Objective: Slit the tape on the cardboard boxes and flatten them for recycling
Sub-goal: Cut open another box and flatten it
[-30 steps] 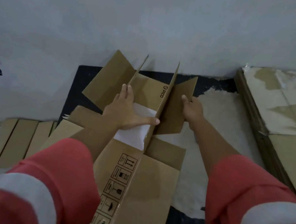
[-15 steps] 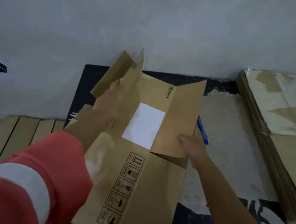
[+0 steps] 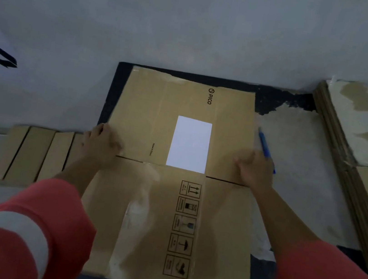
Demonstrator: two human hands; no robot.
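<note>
The cardboard box (image 3: 158,207) lies pressed flat on a dark mat (image 3: 113,95), covering most of it from the far edge to the near edge. It is plain brown, with a white label (image 3: 189,143) near the middle, a small black logo (image 3: 210,96) toward the far edge and a column of black handling symbols (image 3: 183,230) running toward the near edge. A slit crosses it from side to side between flap and body, level with both hands. The left hand (image 3: 101,141) rests on the box's left edge with its fingers bent over the rim, and the right hand (image 3: 254,166) presses on the right edge with fingers curled in. Both are blurred, so whether either one grips the cardboard or only bears down on it cannot be told. The hands are well apart, one on each side. A blue tool (image 3: 264,144) lies on the mat just beside the box's right edge, its near end hidden by the right hand. Both arms wear red sleeves (image 3: 28,230), the left with a white band. The mat is worn to pale patches on its right side and sits on a grey floor against a grey wall (image 3: 195,21). A stack of flattened cardboard (image 3: 360,201) stands off the mat's right edge, and flat cardboard strips (image 3: 32,155) lie off its left.
</note>
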